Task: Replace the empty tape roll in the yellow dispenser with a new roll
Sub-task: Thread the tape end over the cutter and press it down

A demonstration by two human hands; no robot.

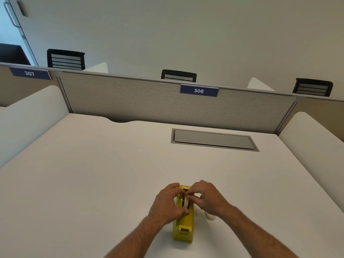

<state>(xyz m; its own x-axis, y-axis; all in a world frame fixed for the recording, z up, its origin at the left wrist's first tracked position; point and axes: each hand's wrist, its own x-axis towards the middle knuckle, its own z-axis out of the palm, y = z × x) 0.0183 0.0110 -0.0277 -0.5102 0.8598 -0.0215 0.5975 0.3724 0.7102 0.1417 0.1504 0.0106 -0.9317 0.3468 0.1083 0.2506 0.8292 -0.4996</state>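
Observation:
The yellow tape dispenser (183, 227) stands on the white desk (93, 174), its cutter end toward me. A pale tape roll (185, 201) sits in its slot, seen edge-on between my fingers. My left hand (166, 202) wraps the dispenser's left side with the thumb near the roll. My right hand (207, 197) reaches over from the right and pinches the top of the roll. A second whitish roll (210, 216) lies on the desk just right of the dispenser, partly hidden under my right wrist.
A grey cable hatch (214, 139) is set into the desk at the far right. A grey partition (149, 97) with the sign 306 closes the back, and white side dividers (28, 116) flank the desk. Black chair backs show beyond.

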